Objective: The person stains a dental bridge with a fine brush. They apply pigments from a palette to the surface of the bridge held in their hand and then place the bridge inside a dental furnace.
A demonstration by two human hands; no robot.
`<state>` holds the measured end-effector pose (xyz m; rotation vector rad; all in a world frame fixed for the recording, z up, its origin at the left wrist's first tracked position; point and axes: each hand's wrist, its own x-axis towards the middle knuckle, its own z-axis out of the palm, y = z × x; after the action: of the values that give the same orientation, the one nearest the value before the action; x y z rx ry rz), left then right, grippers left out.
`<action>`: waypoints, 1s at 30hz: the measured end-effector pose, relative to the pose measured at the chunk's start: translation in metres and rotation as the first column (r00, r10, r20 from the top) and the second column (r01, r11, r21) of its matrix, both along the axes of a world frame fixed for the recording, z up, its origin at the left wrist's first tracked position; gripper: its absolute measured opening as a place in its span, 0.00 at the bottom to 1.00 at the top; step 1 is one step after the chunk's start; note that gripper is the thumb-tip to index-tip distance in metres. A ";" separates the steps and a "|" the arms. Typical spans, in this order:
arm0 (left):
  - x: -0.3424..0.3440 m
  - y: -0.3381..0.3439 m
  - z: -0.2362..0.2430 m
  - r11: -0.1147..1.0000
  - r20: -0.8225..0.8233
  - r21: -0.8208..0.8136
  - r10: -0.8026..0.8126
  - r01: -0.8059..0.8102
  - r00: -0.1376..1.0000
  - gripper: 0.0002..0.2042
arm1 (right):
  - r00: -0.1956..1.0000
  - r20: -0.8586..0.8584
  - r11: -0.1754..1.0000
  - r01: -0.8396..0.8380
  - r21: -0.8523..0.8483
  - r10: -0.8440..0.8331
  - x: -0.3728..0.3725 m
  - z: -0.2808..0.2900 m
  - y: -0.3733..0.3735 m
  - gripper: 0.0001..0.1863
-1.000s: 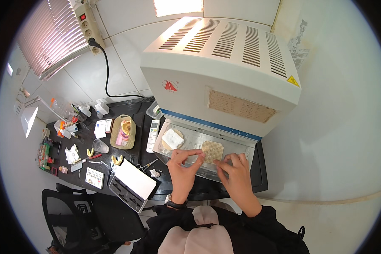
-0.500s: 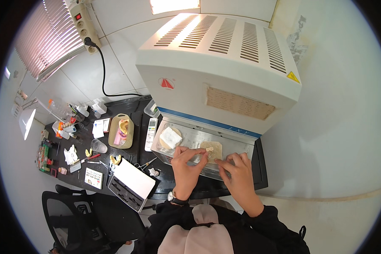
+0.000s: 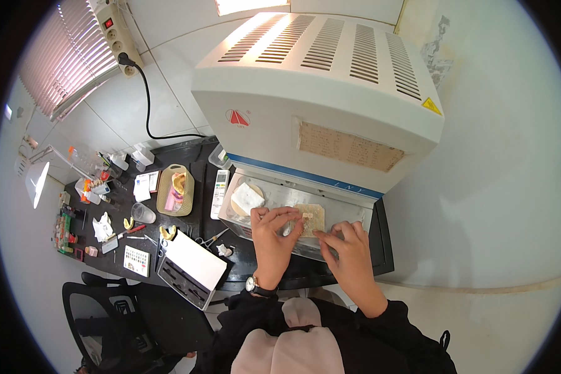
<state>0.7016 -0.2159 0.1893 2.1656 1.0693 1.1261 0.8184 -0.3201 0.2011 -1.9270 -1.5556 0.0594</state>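
A tan, square honeycomb firing tray lies on the metal shelf at the front of a large white furnace. On it, near the middle, is a small cream tooth-like piece. My left hand reaches over the tray's left side, thumb and forefinger closed at the left end of this piece. My right hand is closed in a pinch at the tray's lower right corner, holding its edge. Left of the tray on the same shelf, a white block or folded pad rests on a round beige plate.
The furnace rises close behind both hands. To its left on the black bench are a remote control, a beige basket, an opened white case, a clear cup, scissor-like tools and dental casts. A black chair stands lower left.
The view has shifted slightly. My left fingertips have drawn back a little to the left, showing more of the cream piece. My right hand stays at the tray's corner.
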 end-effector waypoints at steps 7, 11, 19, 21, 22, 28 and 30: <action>0.003 0.002 -0.007 0.999 0.017 -0.037 0.000 0.000 1.000 0.05 | 1.000 -0.004 1.000 -0.001 -0.009 0.001 0.001 0.001 -0.001 0.12; 0.000 0.002 -0.002 0.999 0.005 -0.044 0.009 -0.009 1.000 0.05 | 1.000 -0.003 1.000 -0.011 -0.007 0.011 -0.001 0.002 0.001 0.12; 0.001 0.003 -0.004 0.999 -0.006 -0.053 -0.009 0.009 1.000 0.05 | 1.000 -0.015 1.000 -0.007 -0.009 0.006 0.001 0.003 0.001 0.12; 0.001 0.003 -0.003 0.998 -0.007 -0.059 -0.013 0.013 1.000 0.05 | 1.000 -0.016 1.000 -0.005 -0.009 0.005 0.001 0.003 0.001 0.12; 0.000 0.003 -0.002 0.998 -0.007 -0.060 -0.014 0.014 1.000 0.05 | 1.000 -0.018 1.000 -0.006 -0.009 0.006 0.001 0.002 0.001 0.12; 0.000 0.004 -0.003 0.998 -0.004 -0.059 -0.017 0.016 1.000 0.05 | 1.000 -0.027 1.000 -0.005 -0.014 0.005 0.001 0.002 0.002 0.12; 0.000 0.004 -0.003 0.998 0.000 -0.055 -0.020 0.020 1.000 0.05 | 1.000 -0.026 1.000 -0.003 -0.011 0.002 0.001 0.002 0.002 0.12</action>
<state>0.7018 -0.2122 0.1863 2.1294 1.0641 1.0743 0.8195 -0.3183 0.2030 -1.9250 -1.5435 0.0936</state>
